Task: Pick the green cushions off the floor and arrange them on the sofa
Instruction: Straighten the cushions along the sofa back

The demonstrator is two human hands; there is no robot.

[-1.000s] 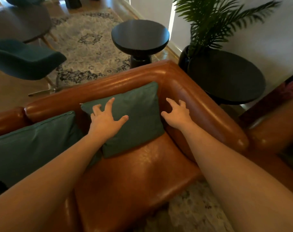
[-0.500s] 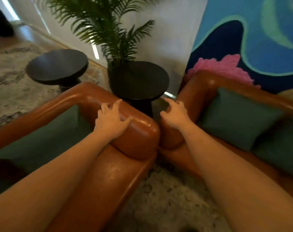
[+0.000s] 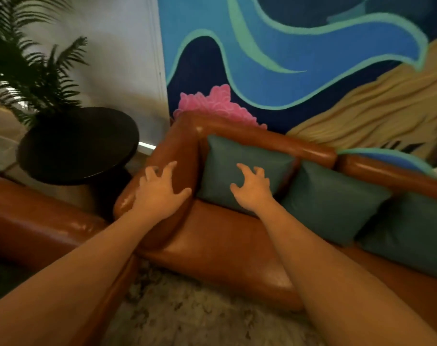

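A brown leather sofa stands against the painted wall. Three green cushions lean on its backrest: one by the left armrest, a second in the middle, a third at the right edge of view. My left hand is over the sofa's left armrest, fingers spread and empty. In front of the left cushion my right hand is held with fingers spread and slightly bent, holding nothing. Whether either hand touches what lies behind it I cannot tell.
A round black side table stands left of the sofa with a potted palm behind it. Another brown sofa's arm crosses the lower left. A pale patterned rug covers the floor in front. A blue mural fills the wall.
My view has swung right from the first sofa past the black table to the sofa by the mural. Both hands stayed empty and moved along, the right one now before a cushion.
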